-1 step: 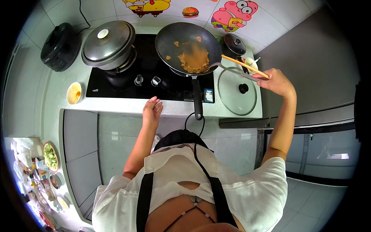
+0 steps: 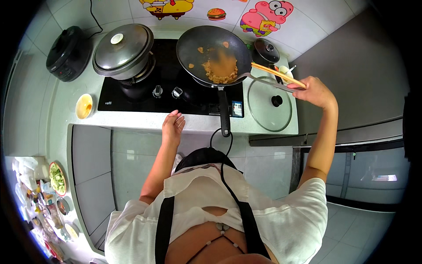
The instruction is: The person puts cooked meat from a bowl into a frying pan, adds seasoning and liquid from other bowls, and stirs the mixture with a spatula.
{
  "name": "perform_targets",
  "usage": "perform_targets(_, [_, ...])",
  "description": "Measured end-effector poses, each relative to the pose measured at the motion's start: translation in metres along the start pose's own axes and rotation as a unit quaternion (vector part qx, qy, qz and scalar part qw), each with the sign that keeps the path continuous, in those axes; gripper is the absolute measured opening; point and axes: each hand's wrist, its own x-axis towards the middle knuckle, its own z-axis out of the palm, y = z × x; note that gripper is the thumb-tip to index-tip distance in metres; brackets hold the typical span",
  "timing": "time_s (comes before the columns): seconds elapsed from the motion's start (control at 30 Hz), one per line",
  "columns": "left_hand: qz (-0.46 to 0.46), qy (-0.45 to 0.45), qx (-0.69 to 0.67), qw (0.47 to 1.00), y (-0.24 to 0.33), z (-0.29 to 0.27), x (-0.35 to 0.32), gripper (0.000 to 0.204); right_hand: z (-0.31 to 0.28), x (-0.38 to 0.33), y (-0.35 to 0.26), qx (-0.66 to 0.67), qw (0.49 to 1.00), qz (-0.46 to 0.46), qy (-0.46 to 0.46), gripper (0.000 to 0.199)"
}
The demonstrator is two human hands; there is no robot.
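My right hand (image 2: pixel 317 93) is closed around a pair of wooden chopsticks (image 2: pixel 278 74) and the grey handle of a spatula (image 2: pixel 269 82). Both point left toward the wok (image 2: pixel 188 49), and the spatula reaches over its right rim. In the black wok sits a brown, crumbly food (image 2: pixel 222 79) around a cloudy brown patch, with a few pieces stuck higher up the wall. The wok's handle (image 2: pixel 224 112) points toward me, untouched. My left hand (image 2: pixel 173 124) hovers by the counter's front edge, holding nothing, its fingers loosely curled and apart.
A lidded pot (image 2: pixel 119 50) stands on the left burner of the black cooktop (image 2: pixel 132 100). A glass lid (image 2: pixel 263 110) lies to the right, behind it a small lidded pan (image 2: pixel 266 50). At left are a bowl (image 2: pixel 84 106) and a black cooker (image 2: pixel 68 55).
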Motion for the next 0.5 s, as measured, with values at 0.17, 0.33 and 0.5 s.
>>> perform_targets(0.17, [0.008, 0.009, -0.001, 1.000, -0.002, 0.003, -0.003, 0.019, 0.042, 0.046, -0.004, -0.151, 0.988, -0.010, -0.031, 0.037])
perform_targets(0.33, [0.014, 0.035, -0.006, 0.999, 0.000, -0.002, -0.008, 0.018, 0.114, 0.091, 0.012, -0.035, 0.984, -0.033, 0.171, 0.041])
perform_targets(0.5, [0.027, 0.034, -0.001, 0.999, -0.004, 0.003, -0.010, 0.020, 0.127, 0.117, 0.004, 0.006, 0.975, -0.019, 0.220, 0.036])
